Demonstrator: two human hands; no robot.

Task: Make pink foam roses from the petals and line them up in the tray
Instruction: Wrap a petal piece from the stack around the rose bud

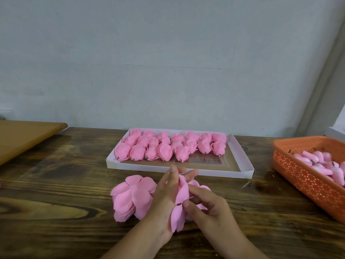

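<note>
A pink foam rose in the making [180,204] hangs between my two hands above the table's front. My left hand [166,191] holds it from the left with fingers stretched upward. My right hand [207,204] pinches its petals from the right. Beside my left hand lies a stack of loose pink petals [130,197]. Beyond my hands, a shallow white tray [242,161] holds several finished pink roses [168,146] in rows along its far side.
An orange perforated basket [306,176] with pink rose buds on dark stems stands at the right edge. A brown board [24,135] lies at the far left. The wooden table [56,193] runs up to a pale wall.
</note>
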